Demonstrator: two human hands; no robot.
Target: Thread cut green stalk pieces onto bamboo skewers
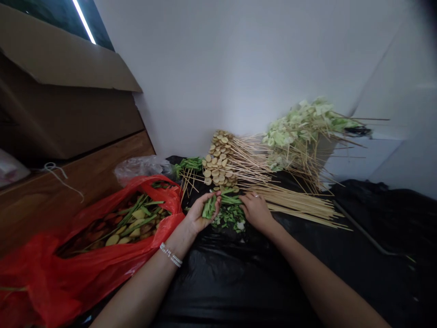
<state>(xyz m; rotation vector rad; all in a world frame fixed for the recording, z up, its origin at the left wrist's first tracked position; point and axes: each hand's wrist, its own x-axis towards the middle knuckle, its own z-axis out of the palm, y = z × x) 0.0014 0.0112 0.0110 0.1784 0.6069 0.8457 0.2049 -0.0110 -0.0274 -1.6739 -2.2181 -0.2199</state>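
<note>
A: What stands at the left of your frame?
B: In the upper left you have a cardboard box (82,120); below it, a red plastic bag (102,271) lies open with vegetables inside.

A: And your left hand (199,214)?
B: It is near the centre, the fingers closed around a bunch of cut green stems (209,208). Just above it are skewered potato slices (216,159), and beside it chopped greens (228,218).

A: Your right hand (257,212)?
B: It is right of centre, the fingertips at other green stems (230,199); I cannot tell if they pinch them. Farther right, you have leafy skewers (298,123) above and bare sticks (303,205) below.
</note>
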